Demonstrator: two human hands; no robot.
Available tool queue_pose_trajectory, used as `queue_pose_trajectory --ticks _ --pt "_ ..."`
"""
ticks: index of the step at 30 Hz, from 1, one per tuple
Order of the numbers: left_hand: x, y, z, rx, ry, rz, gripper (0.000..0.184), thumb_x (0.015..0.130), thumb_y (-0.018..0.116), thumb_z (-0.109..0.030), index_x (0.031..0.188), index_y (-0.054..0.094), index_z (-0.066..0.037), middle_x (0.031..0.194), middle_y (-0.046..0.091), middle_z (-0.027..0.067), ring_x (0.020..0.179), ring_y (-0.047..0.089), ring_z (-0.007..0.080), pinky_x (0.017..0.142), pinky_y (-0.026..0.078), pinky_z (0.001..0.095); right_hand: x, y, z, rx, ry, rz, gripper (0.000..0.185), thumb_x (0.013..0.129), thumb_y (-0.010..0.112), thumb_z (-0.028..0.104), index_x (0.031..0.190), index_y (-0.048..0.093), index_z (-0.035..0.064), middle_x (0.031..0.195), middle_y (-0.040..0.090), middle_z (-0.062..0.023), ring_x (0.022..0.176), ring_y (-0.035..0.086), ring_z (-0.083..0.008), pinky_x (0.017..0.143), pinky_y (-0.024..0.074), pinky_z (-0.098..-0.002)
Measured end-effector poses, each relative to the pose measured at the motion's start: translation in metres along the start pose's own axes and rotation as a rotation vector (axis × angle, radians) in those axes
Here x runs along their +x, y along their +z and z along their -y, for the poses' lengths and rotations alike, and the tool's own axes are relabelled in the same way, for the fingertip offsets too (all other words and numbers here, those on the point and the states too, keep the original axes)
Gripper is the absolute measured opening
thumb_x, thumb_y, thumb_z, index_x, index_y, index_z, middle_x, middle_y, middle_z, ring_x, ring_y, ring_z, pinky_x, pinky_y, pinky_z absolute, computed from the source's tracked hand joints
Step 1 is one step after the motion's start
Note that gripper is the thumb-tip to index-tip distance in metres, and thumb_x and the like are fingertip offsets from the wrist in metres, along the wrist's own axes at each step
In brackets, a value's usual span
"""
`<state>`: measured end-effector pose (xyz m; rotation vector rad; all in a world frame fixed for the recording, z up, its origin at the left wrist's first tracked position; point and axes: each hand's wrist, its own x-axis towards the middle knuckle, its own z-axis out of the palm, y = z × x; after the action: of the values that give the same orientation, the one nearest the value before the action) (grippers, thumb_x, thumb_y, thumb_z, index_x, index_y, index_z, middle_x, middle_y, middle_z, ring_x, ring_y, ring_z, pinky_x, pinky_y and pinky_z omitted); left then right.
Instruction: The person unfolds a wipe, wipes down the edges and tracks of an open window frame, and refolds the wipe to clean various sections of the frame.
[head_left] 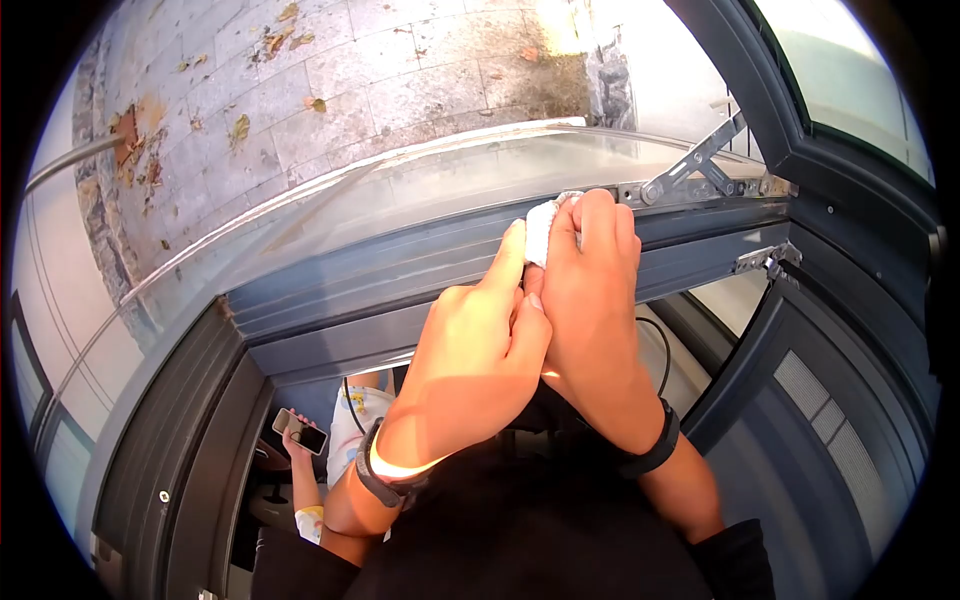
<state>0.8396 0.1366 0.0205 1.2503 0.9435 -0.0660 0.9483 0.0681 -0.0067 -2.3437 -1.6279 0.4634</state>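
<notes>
A white cloth [541, 232] is bunched up at the grey window sill frame [400, 262]. My right hand [592, 290] presses it against the frame, with its fingers wrapped over the cloth. My left hand [480, 345] is right beside it. Its index finger reaches to the left edge of the cloth, while the thumb and other fingers are curled in against my right hand. A metal hinge arm [695, 165] rises from the frame just right of my right hand.
An open window sash [800, 130] stands at the upper right, and another dark panel [830, 400] at the lower right. Paving with dry leaves [420, 60] lies outside. At the lower left, another person's hand holds a phone [302, 432].
</notes>
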Motion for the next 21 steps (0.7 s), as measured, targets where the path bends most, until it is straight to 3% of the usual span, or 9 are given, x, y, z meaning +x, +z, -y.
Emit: queue_pose_trajectory --ticks 2,6,11,16,17,19,21 --pt "-0.005 -0.005 0.000 0.062 -0.032 -0.031 0.057 0.089 0.047 -0.007 0.142 0.036 0.010 0.072 0.062 0.0264 0.062 0.062 0.0431 0.062 0.049 0.0439 0.001 0.001 0.006 0.035 -0.006 0.037 0.037 0.067 0.068 0.007 0.097 0.059 -0.0122 0.103 0.050 -0.0183 0.095 0.048 -0.0337 0.078 0.0428 -0.0420" --pt "-0.019 -0.018 0.004 0.114 -0.104 -0.126 0.055 0.088 0.049 -0.008 0.140 0.042 0.009 0.072 0.062 0.0262 0.060 0.061 0.0411 0.062 0.049 0.0422 0.002 0.014 0.026 0.107 -0.050 -0.019 0.027 0.065 0.068 0.007 0.087 0.062 -0.0090 0.099 0.051 -0.0170 0.093 0.049 -0.0326 0.076 0.0430 -0.0410" --pt "-0.040 -0.035 0.014 0.149 -0.107 -0.250 0.052 0.088 0.048 -0.005 0.138 0.046 0.008 0.068 0.057 0.0243 0.054 0.057 0.0363 0.057 0.047 0.0393 0.002 0.031 0.057 0.283 -0.046 -0.005 0.021 0.070 0.064 0.002 0.088 0.060 -0.0084 0.097 0.050 -0.0147 0.095 0.051 -0.0314 0.076 0.0438 -0.0394" --pt "-0.060 -0.043 0.015 0.146 -0.098 -0.341 0.050 0.088 0.047 -0.001 0.137 0.047 0.008 0.060 0.054 0.0187 0.046 0.053 0.0282 0.051 0.042 0.0336 0.003 0.032 0.068 0.368 -0.215 0.053 0.028 0.068 0.066 0.007 0.092 0.060 -0.0076 0.099 0.051 -0.0143 0.095 0.051 -0.0308 0.078 0.0438 -0.0384" --pt "-0.060 -0.040 0.014 0.142 -0.138 -0.321 0.052 0.088 0.048 -0.002 0.139 0.044 0.008 0.061 0.056 0.0184 0.048 0.054 0.0300 0.052 0.044 0.0341 0.003 0.032 0.065 0.379 -0.252 0.051 0.029 0.067 0.066 0.007 0.092 0.060 -0.0073 0.100 0.051 -0.0143 0.095 0.051 -0.0307 0.078 0.0437 -0.0382" --pt "-0.059 -0.027 0.017 0.112 -0.101 -0.312 0.054 0.088 0.048 -0.003 0.140 0.040 0.011 0.063 0.057 0.0192 0.052 0.058 0.0338 0.055 0.046 0.0364 0.000 0.029 0.050 0.346 -0.293 0.023 0.042 0.071 0.065 0.012 0.107 0.059 -0.0090 0.102 0.053 -0.0140 0.094 0.052 -0.0288 0.080 0.0437 -0.0361" --pt "-0.051 -0.017 0.015 0.187 -0.085 -0.201 0.057 0.088 0.049 -0.006 0.137 0.035 0.019 0.066 0.061 0.0239 0.060 0.061 0.0428 0.059 0.049 0.0473 -0.001 0.018 0.032 0.200 -0.308 0.051 0.045 0.076 0.062 0.013 0.115 0.057 -0.0098 0.104 0.054 -0.0132 0.094 0.052 -0.0273 0.080 0.0438 -0.0354"
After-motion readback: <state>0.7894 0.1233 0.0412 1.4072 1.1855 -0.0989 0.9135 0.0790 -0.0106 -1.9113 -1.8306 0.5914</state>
